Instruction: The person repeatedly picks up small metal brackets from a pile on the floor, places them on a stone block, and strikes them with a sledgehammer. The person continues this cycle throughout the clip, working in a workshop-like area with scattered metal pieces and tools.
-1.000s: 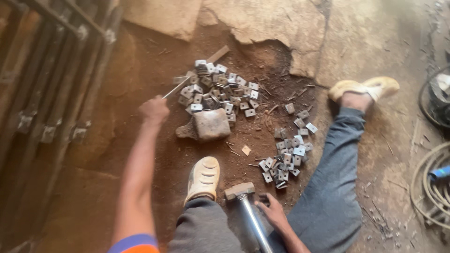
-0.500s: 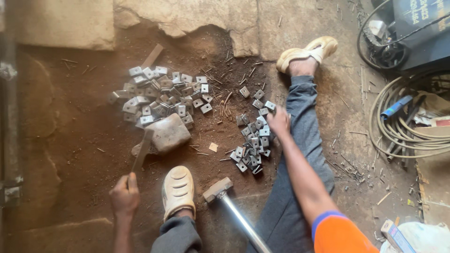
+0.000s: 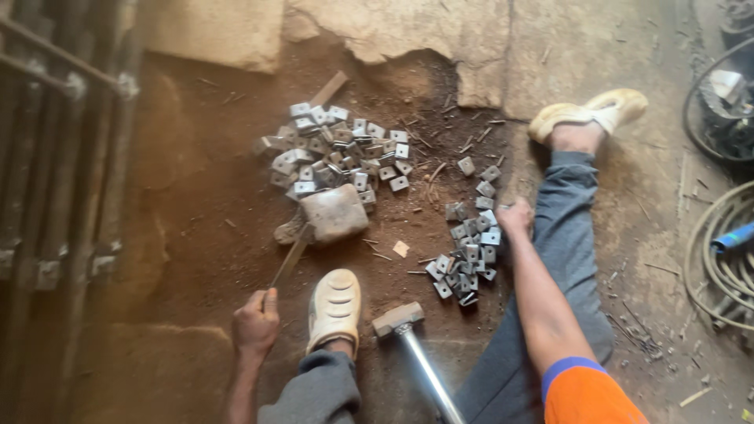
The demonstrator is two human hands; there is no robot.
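A steel-headed sledgehammer lies between the legs on the reddish dirt floor. Coiled hoses sit far right; rusty metal bars line the left edge.

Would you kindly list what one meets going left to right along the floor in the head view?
Metal bars → left hand → stone block → hammer head → right hand → coiled hose.

Bare dirt left open; plate piles, block, hammer crowd centre.
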